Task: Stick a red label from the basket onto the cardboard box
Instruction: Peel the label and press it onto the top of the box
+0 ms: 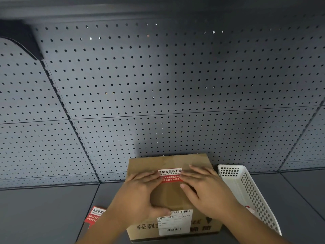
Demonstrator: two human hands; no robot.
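grey pegboard backs the surface; box beside the basket. left hand and right hand lie flat, apart, pressing the red label ends onto the box top. next, likely smooth outward and lift off.

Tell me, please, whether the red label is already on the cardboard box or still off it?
On it. The red label lies flat on top of the cardboard box, with the left hand and right hand pressing its two ends.
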